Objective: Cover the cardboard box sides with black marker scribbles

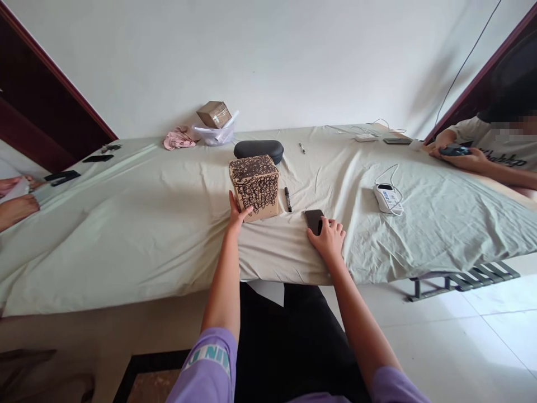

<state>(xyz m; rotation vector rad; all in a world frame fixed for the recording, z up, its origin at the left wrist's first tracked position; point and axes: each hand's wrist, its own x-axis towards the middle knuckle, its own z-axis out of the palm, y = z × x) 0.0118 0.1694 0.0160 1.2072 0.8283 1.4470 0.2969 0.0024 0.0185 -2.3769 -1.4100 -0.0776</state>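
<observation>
- The cardboard box (255, 193), its top and near face covered in black scribbled loops, sits mid-counter in front of the person in purple.
- At its eight o'clock, the left hand (239, 211) cups a corner: fingers parted along one side, thumb laid on the scribbled face, holding it.
- At four o'clock from the box, the right hand (329, 238) arches over the dark phone (314, 218), fingers part-curled about its near end, holding it.
- A black marker (287, 200) lies between box and phone, at three o'clock from the box.
- Just behind the box, at twelve, I see a black case (260, 149).
- Towards one o'clock lies a small pen (302, 148); at eleven, a smaller carton (213, 115) tops a clear tub (218, 134), with a pink cloth (180, 137) beside it.
- Well off at three, a white device (388, 198) trails its cable on the cloth-covered counter (138, 240).
- Near three, farther out, a co-worker (509, 148) holds something dark; another's hand (20, 210) shows at nine.
</observation>
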